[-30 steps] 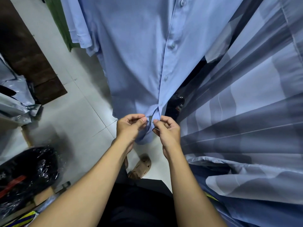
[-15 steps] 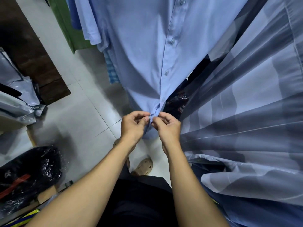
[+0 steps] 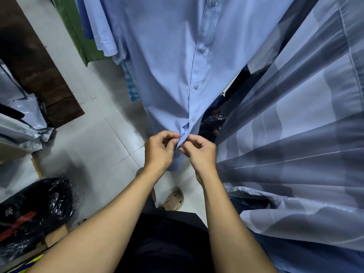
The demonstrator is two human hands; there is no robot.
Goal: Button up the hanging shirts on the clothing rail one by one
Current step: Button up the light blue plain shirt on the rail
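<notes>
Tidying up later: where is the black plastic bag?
In the head view's lower left, the black plastic bag lies left of the left forearm.

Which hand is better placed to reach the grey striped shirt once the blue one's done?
Right, likely. Both hands pinch the lower placket of the blue shirt, but the right hand sits next to the grey striped shirt; the left hand lies on the far side and would have to cross.

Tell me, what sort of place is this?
Probably a clothing shop's stockroom: a light blue shirt and a striped shirt hang close together, with grey plastic packages and a black plastic bag piled nearby.
</notes>
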